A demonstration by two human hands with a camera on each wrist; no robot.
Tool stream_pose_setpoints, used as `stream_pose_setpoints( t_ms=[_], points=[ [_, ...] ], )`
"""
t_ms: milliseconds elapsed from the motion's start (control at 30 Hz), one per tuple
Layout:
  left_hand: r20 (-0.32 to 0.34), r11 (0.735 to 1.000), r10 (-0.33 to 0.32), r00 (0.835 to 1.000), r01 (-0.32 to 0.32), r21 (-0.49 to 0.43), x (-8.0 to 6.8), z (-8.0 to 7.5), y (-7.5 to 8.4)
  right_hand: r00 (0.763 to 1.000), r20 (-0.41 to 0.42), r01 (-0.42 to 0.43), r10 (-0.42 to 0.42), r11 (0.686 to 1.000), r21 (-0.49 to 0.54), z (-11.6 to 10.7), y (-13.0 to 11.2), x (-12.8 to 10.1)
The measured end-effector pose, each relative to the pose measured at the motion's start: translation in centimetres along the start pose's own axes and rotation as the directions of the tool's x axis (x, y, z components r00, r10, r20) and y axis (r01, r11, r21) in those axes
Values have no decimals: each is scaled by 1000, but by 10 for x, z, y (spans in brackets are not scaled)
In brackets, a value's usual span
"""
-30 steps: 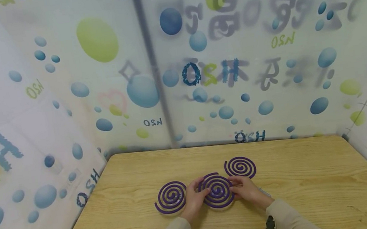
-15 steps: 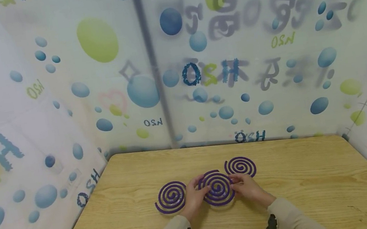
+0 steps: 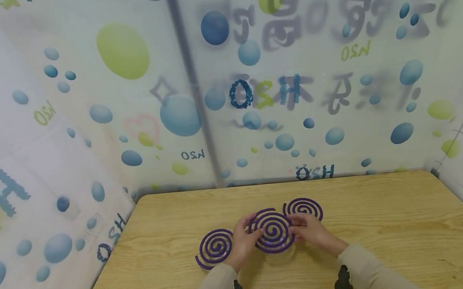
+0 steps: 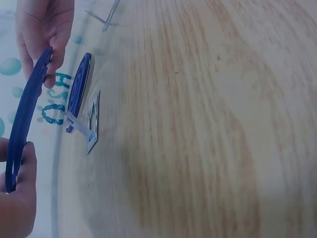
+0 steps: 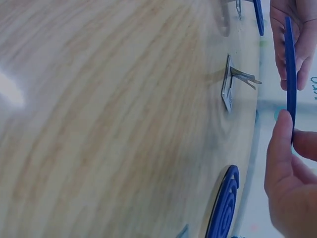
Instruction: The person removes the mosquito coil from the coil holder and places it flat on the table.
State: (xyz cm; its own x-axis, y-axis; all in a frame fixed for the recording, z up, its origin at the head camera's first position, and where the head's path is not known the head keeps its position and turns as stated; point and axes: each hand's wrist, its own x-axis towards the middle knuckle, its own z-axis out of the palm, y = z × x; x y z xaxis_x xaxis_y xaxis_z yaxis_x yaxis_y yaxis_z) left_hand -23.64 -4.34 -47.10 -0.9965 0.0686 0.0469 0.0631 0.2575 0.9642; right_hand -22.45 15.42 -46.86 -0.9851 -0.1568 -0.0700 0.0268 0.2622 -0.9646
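Both hands hold a dark purple mosquito coil (image 3: 272, 230) above the table. The left hand (image 3: 240, 239) pinches its left edge, thumb on the upper face; the right hand (image 3: 314, 235) pinches the right edge. In the left wrist view the held coil (image 4: 26, 116) appears edge-on, clear of the tabletop. Below it, in the right wrist view, a small metal stand (image 5: 227, 87) with a raised forked prong lies on the wood. A second coil (image 3: 217, 246) is at the left, partly behind the left hand. A third coil (image 3: 303, 209) is behind the right hand, partly covered.
The wooden table (image 3: 403, 229) extends on both sides of the hands. Patterned curtain-like walls (image 3: 164, 173) border its back and sides. Another thin metal stand (image 4: 106, 20) shows at the top of the left wrist view.
Both hands have raised the held coil and moved it slightly away from the person. The right hand now covers more of the back coil. The other coils have stayed in place.
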Motion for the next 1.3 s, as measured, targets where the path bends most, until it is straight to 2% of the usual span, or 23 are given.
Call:
stream_pose_setpoints(
  t_ms=[133, 367, 533, 700, 967, 1067, 1100, 1300],
  points=[
    [19, 999, 37, 999, -37, 27, 3, -4, 5, 1000, -22, 16, -16, 1000, -2, 0, -4, 4],
    [62, 998, 54, 997, -57, 33, 14, -14, 15, 998, -60, 37, -36, 999, 9, 1, -14, 15],
    [90, 988, 131, 987, -138, 74, 22, -21, 19, 998, -55, 39, -37, 999, 20, -1, -20, 21],
    [101, 980, 145, 984, -157, 121, 28, -26, 22, 998, -54, 20, -18, 999, 39, 0, -22, 26],
    [119, 964, 198, 973, -215, 154, 33, -31, 17, 997, -69, 29, -34, 997, -67, 3, -18, 39],
    [116, 965, 177, 977, -196, 176, 36, -30, 16, 996, -83, 16, -22, 997, -80, 4, -17, 43],
    [115, 969, 145, 983, -165, 183, 37, -30, 16, 996, -89, 10, -17, 997, -80, 5, -16, 44],
    [127, 974, 92, 988, -116, 197, 42, -27, 13, 991, -131, -16, 7, 997, -73, 6, -13, 50]
  ],
)
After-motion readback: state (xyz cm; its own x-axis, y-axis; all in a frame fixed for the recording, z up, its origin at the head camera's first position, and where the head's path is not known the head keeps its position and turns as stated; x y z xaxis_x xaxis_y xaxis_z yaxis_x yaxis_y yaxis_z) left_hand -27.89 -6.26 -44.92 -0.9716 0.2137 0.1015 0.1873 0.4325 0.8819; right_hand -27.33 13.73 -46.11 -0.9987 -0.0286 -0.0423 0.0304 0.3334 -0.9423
